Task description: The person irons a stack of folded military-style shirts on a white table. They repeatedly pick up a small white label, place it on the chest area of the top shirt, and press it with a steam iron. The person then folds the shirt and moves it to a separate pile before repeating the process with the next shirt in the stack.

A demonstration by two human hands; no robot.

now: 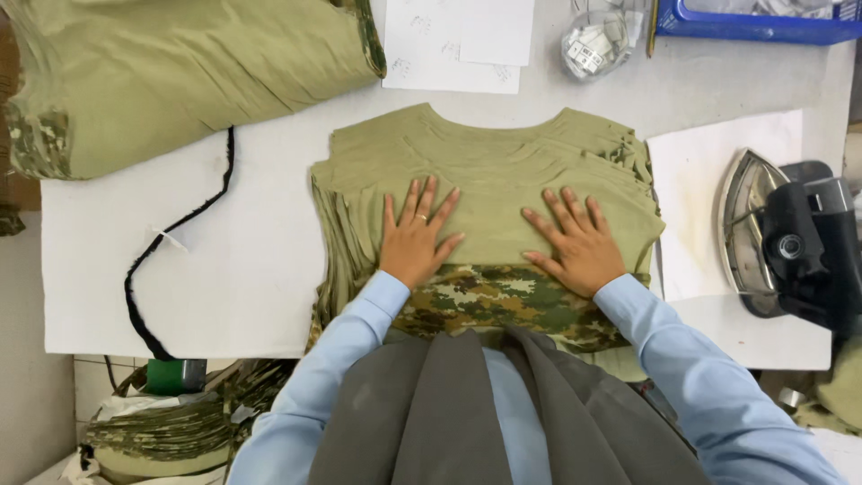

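A stack of olive-green cut garment pieces (489,166) lies on the white padded table (224,269) in front of me; its near edge carries a camouflage band (489,301). My left hand (415,238) rests flat on the top piece, fingers spread, a ring on one finger. Palm down on the same piece, a little to the right, lies my right hand (575,242) with its fingers apart. Neither hand holds anything. Light blue sleeves and a grey vest fill the bottom of the view.
A big pile of olive fabric (180,72) sits at the far left. A black cord (171,242) runs across the table. A steam iron (781,238) rests on its side at right on white paper. Papers, a clear bag of tags (597,40) and a blue tray (754,22) lie at the back.
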